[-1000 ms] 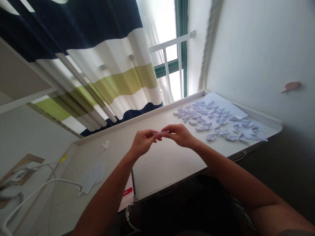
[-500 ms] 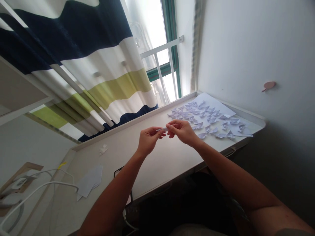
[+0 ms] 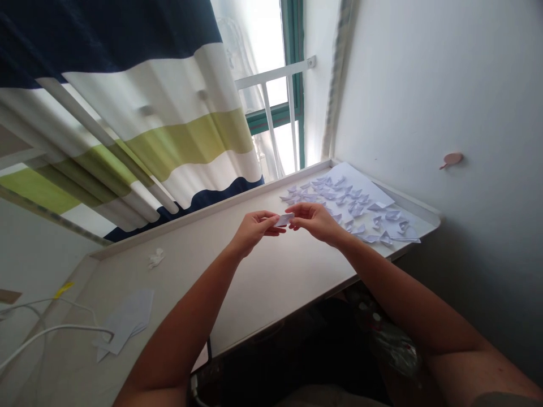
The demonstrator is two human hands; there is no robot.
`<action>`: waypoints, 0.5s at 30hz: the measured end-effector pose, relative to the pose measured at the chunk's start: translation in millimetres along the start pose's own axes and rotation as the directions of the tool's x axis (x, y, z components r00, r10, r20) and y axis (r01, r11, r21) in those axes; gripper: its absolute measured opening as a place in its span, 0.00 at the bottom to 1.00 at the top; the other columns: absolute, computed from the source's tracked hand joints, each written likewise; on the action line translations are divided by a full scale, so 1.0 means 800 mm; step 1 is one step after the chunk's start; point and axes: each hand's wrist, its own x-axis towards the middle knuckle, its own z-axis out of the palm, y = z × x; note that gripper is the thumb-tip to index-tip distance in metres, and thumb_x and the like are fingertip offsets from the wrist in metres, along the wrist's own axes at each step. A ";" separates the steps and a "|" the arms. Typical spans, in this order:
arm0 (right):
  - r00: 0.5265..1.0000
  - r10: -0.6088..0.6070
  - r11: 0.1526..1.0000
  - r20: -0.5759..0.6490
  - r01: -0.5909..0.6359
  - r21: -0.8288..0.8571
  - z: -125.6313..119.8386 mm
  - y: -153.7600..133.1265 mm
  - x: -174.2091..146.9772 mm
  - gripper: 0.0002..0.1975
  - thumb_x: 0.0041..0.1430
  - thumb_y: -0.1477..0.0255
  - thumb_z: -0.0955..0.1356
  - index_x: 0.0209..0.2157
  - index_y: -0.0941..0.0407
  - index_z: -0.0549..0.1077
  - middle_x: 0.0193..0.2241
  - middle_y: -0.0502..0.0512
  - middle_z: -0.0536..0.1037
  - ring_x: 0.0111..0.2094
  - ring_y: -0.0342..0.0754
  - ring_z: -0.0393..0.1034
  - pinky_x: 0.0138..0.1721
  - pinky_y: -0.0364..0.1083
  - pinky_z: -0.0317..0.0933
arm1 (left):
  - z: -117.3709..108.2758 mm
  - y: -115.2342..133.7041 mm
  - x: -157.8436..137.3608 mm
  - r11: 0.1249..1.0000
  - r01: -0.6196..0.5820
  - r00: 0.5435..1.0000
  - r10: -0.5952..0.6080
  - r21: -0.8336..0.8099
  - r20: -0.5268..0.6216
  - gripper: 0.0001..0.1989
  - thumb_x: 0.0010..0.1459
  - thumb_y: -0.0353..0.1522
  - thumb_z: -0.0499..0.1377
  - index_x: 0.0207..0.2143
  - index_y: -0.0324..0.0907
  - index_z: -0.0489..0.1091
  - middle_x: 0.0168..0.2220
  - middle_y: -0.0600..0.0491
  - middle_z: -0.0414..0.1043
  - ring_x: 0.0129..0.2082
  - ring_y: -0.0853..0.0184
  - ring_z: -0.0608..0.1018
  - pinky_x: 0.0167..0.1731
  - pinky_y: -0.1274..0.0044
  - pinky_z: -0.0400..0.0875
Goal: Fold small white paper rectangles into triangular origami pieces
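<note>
Between my two hands, above the white table [image 3: 254, 288], is a small folded piece of white paper [image 3: 284, 219]. My left hand [image 3: 255, 229] pinches its left side between thumb and fingers. At its right end, my right hand [image 3: 311, 220] grips it with thumb and forefinger. The exact folds are too small to make out. Just beyond and to the right of my right hand lie several small folded paper boats [image 3: 356, 206], some resting on a large white sheet [image 3: 371, 186].
Flat paper slips [image 3: 131, 319] lie at the left, near a white cable [image 3: 63, 328]. A crumpled white scrap [image 3: 156, 258] sits farther back. Partly behind my left forearm is a phone [image 3: 202, 357]. A raised rim [image 3: 212, 208] runs along the table's back, below the striped curtain [image 3: 186, 135].
The folded paper has turned so that more of its flat face shows. My fingers have shifted on it. The whole view has swung slightly, moving the table's things leftward.
</note>
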 end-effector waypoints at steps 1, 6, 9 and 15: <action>1.000 0.011 0.999 -0.001 -0.011 -0.036 -0.003 0.002 0.001 0.14 0.55 0.68 0.79 0.42 0.56 0.83 0.30 0.52 0.85 0.31 0.47 0.80 0.36 0.48 0.77 | 0.000 -0.002 0.004 1.000 -0.002 1.000 0.002 0.011 0.009 0.23 0.51 0.47 0.77 0.39 0.37 0.82 0.35 0.43 0.86 0.37 0.55 0.89 0.43 0.66 0.82; 0.990 0.129 0.966 -0.057 -0.138 -0.216 -0.019 0.011 0.015 0.08 0.56 0.72 0.78 0.39 0.57 0.83 0.26 0.53 0.83 0.28 0.49 0.80 0.29 0.45 0.72 | 0.005 -0.017 0.032 0.995 -0.014 0.998 0.007 0.095 0.069 0.20 0.55 0.44 0.76 0.41 0.38 0.82 0.37 0.42 0.87 0.38 0.56 0.89 0.41 0.68 0.81; 0.980 0.175 0.932 -0.098 -0.197 -0.306 -0.031 0.016 0.030 0.07 0.56 0.73 0.77 0.37 0.57 0.82 0.25 0.53 0.83 0.27 0.49 0.79 0.26 0.45 0.70 | 0.007 -0.030 0.057 0.981 0.010 0.999 -0.019 0.192 0.046 0.13 0.58 0.40 0.72 0.38 0.38 0.81 0.37 0.42 0.86 0.37 0.57 0.88 0.40 0.69 0.81; 0.953 0.285 0.763 -0.104 -0.291 -0.577 -0.057 0.031 0.065 0.04 0.60 0.78 0.72 0.31 0.59 0.82 0.28 0.56 0.84 0.26 0.46 0.78 0.25 0.42 0.68 | 0.015 -0.056 0.110 0.906 0.068 0.997 -0.080 0.417 0.010 0.05 0.56 0.32 0.65 0.29 0.40 0.80 0.32 0.46 0.84 0.32 0.60 0.84 0.31 0.74 0.74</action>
